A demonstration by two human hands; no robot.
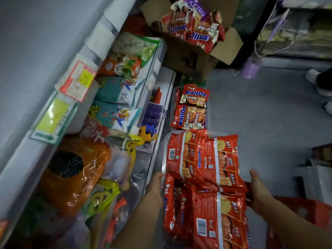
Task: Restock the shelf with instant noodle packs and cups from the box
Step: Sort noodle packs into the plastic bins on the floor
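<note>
Both hands flank a stack of red noodle multipacks (203,169) lying in a clear plastic bin (166,141) on the floor, just beside the shelf (156,97). The left hand (155,186) presses against the bin's left side, its fingers hidden behind the rim — whether they curl round it cannot be told. The right hand (258,189) rests against the right edge of the packs, fingers tucked under and out of sight. Farther off, a second clear bin (173,97) holds more red packs, and beyond it the open cardboard box (190,56) overflows with noodle packs (195,31) — well apart from both hands.
</note>
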